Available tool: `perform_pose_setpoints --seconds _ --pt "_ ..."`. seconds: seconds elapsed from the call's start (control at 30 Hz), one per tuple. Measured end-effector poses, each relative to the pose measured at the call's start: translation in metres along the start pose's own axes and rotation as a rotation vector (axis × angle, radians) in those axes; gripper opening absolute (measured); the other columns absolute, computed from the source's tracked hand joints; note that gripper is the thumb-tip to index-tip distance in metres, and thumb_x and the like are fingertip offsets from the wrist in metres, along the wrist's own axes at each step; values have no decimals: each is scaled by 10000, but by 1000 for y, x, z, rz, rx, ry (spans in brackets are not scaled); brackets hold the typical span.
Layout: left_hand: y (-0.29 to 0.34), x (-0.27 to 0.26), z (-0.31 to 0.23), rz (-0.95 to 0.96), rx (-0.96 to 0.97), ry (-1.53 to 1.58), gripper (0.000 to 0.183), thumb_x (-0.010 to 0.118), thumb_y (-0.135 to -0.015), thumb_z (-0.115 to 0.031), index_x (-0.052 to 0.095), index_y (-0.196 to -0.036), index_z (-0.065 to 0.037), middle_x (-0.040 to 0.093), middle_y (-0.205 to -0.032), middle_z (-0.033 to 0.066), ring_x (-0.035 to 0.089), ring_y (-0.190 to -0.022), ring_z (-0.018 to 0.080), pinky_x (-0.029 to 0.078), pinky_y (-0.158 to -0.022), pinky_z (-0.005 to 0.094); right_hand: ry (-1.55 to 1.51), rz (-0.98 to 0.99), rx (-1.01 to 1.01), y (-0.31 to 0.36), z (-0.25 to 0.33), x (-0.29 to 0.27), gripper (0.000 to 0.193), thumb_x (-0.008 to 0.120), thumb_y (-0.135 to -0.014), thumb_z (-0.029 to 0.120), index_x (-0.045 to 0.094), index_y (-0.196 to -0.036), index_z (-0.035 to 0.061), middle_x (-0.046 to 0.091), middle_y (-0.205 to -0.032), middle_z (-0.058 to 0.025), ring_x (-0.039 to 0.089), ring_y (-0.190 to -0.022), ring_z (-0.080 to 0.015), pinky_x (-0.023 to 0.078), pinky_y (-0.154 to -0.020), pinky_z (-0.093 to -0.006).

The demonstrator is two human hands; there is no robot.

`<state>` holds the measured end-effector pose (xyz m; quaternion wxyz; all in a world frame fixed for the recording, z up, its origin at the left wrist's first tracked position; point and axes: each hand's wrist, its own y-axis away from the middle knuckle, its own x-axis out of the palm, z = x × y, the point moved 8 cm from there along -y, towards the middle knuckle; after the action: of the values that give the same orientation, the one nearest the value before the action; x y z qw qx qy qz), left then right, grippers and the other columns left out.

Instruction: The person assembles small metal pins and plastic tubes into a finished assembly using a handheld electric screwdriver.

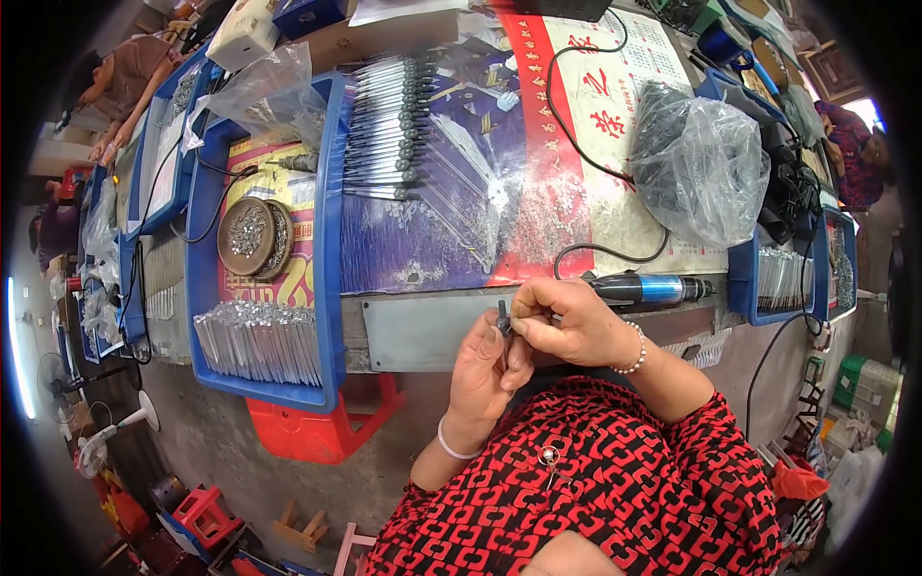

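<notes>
Red-and-blk. patterned top (586, 480), qty 1, lay nearest. Left hand (480, 365): thumb & fingers pinched 1 small dk. part (503, 324), held out in front of the chest. Right hand (569, 322): fingertips bent in close beside same; couldn't tell if they gripped anything. Near L. hand: 1 grey metal plate (418, 333). Just past R. hand: 1 blue-blk. power driver (658, 289), on its side. Farther L.: blue tray (330, 288) w/ flat metal strips (259, 348), 2 round bowls (225, 246) of sm. pcs. Beyond: dk.-ended rods (384, 130), in a row, on printed sheet (384, 254); clear plastic bag (706, 178), R.
</notes>
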<state>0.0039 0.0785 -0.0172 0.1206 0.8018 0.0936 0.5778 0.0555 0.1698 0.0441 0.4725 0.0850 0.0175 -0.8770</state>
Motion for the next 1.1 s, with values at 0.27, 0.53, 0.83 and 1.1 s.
perform_pose_setpoints --seconds 0.27,0.53,0.83,1.1 --pt "-2 11 9 40 -84 82 228 483 -977 -289 498 -1133 -123 530 -703 33 392 -472 79 326 -442 201 178 -203 -328 12 15 -7 113 646 -764 25 550 -822 30 533 -635 -46 504 -471 -148 388 -439 -263" --pt "-5 7 16 3 -107 104 211 482 -979 -279 493 -1142 -145 533 -709 40 399 -485 78 337 -450 193 167 -274 -312 17 8 -12 142 664 -727 21 562 -824 23 563 -655 -79 562 -522 -209 437 -479 -299" --pt "-8 10 8 -3 -19 50 135 519 -967 -225 498 -1040 -114 548 -716 26 440 -526 67 340 -458 181 265 -162 -345 13 18 -10 139 641 -723 -3 550 -822 30 550 -638 -60 517 -481 -175 404 -452 -285" --pt "-10 8 -2 25 97 -338 121 508 -974 -175 478 -1003 -61 536 -692 6 432 -527 51 327 -465 172 181 -93 14 16 5 -15 103 624 -759 27 548 -827 13 536 -639 -47 526 -531 -120 429 -495 -257"
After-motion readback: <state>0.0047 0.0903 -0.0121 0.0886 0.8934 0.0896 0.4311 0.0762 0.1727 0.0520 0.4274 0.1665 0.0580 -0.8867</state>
